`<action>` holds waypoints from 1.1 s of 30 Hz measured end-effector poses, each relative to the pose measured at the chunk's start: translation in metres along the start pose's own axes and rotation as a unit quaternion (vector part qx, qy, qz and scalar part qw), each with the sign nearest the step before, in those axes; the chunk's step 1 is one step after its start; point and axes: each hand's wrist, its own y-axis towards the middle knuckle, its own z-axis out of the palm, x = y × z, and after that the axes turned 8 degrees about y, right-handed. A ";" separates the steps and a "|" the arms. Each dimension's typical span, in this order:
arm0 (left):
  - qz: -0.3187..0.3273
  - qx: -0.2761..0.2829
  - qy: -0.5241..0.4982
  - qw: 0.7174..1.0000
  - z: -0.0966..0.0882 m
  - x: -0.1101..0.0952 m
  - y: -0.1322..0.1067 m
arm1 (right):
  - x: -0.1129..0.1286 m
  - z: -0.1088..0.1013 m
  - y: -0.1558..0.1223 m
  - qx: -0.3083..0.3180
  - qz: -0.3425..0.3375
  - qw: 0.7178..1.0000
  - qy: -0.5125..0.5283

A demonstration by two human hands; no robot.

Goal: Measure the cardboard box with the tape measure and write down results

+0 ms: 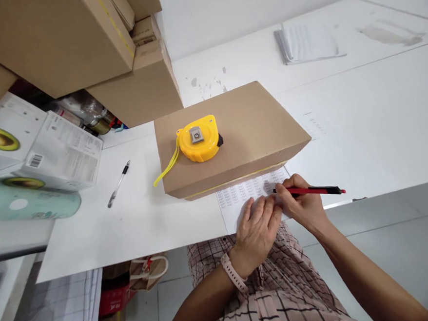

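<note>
My right hand [300, 202] grips a red pen [313, 190], its tip on a printed sheet of paper [238, 195] at the table's near edge. My left hand [257, 226] lies flat on the same sheet, fingers stretched out, a pink watch band on its wrist. Just beyond the sheet sits a flat cardboard box [248, 128], partly covering the paper. A yellow tape measure [199, 138] with a yellow wrist strap rests on top of the box, left of centre.
A silver pen [118, 184] lies on the white table [137, 219] to the left. White printed boxes [57, 154] and stacked cardboard cartons [62, 39] fill the far left. A stack of papers [306, 44] lies far right. Bags stand under the table.
</note>
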 end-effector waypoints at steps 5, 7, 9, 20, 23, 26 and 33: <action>-0.006 -0.008 -0.002 1.000 0.002 -0.001 -0.001 | 0.000 0.000 0.000 0.001 0.003 1.000 0.003; -0.007 -0.009 -0.004 1.000 0.002 -0.001 -0.001 | -0.001 -0.001 0.000 -0.006 0.005 1.000 0.003; -0.007 -0.008 -0.003 1.000 0.002 -0.001 -0.001 | -0.002 -0.001 0.000 -0.012 0.003 1.000 0.000; -0.006 -0.005 -0.001 1.000 0.004 -0.001 -0.002 | -0.004 0.000 0.001 -0.006 -0.010 1.000 0.000; -0.005 -0.006 0.000 1.000 0.003 -0.001 -0.002 | -0.004 0.000 0.001 -0.011 -0.009 1.000 -0.006; -0.005 -0.008 0.000 1.000 0.002 -0.001 -0.001 | -0.004 0.001 0.000 -0.016 0.000 1.000 -0.002; -0.010 -0.010 0.007 1.000 0.004 -0.002 -0.001 | 0.002 -0.002 0.004 -0.008 0.010 1.000 0.002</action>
